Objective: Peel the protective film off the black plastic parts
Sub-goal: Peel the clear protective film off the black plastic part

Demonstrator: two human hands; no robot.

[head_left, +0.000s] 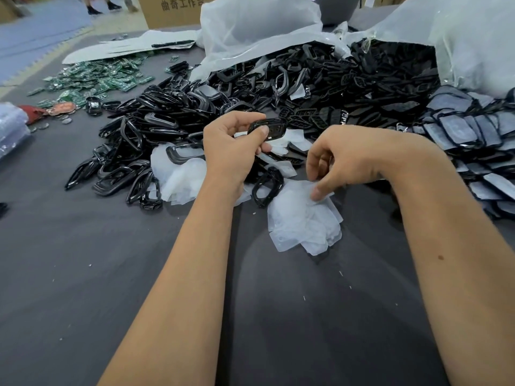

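2 bare hands work over a grey desk (83, 274), just in front of a big heap of black plastic parts (250, 87). On the left hand (231, 151) the grip is clenched around 1 glossy black part (269, 128), thumb pressed on its near edge, held up above the heap's front edge. On the right hand (342, 160) the grip pinches a thin sheet of clear film (320, 190) between thumb and fingertips, just above a loose pile of peeled film (301, 227) lying on the desk in front of the heap. Right of the heap, film-covered parts (459, 129) lie stacked. Left of the heap lie green circuit boards (97, 76). Behind the heap stand white plastic bags (259, 26).
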